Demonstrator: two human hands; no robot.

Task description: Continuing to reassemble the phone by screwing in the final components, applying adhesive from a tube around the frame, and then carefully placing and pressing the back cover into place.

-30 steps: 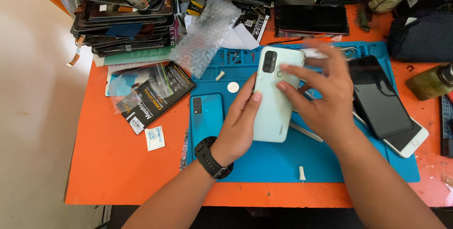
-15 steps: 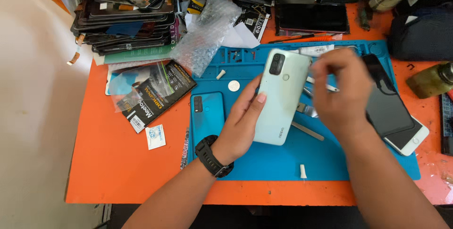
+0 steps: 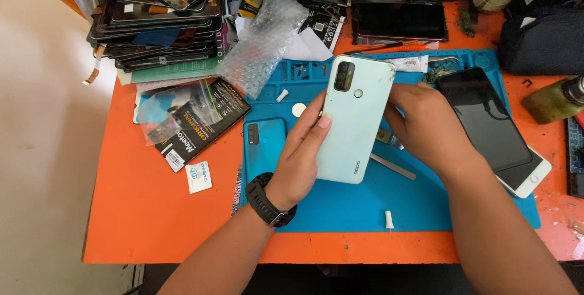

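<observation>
A pale mint phone with its back and camera block facing up is held over the blue work mat. My left hand, with a black watch on the wrist, grips the phone's left edge from below. My right hand holds its right edge, fingers tucked behind it. A teal phone back cover lies flat on the mat just left of my left hand. A thin metal pry tool rests on the mat under the held phone.
A white-framed phone with a dark screen lies at the mat's right. A stack of screens, bubble wrap and a black parts packet sit on the orange table's left. A dark pouch and olive bottle stand far right.
My right hand has moved from on top of the phone to its right edge, uncovering the back. The phone has tilted slightly with its top toward the right.
</observation>
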